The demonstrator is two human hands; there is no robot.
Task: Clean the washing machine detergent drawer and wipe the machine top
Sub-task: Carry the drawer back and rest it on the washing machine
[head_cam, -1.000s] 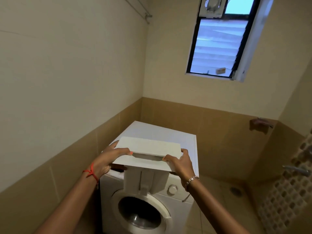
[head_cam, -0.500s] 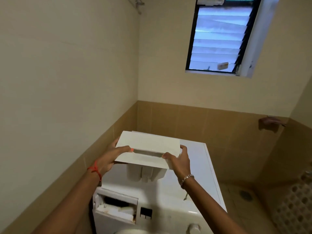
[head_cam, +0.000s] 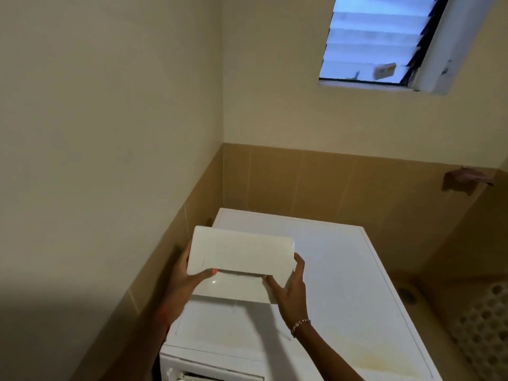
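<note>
So the detergent drawer [head_cam: 240, 254] is fully out now — a second ago it hung in front of the machine's door, and now it's up over the front-left of the washing machine top [head_cam: 357, 284], around 6 o'clock in view. The left hand [head_cam: 182, 284] grips its left end and the right hand [head_cam: 291, 292] its right end, fingers and thumbs curled round the front panel, with the empty drawer slot [head_cam: 217, 376] just peeking in at the bottom edge. My guess: removal's done, so the actual scrubbing comes next — top isn't wiped yet.
</note>
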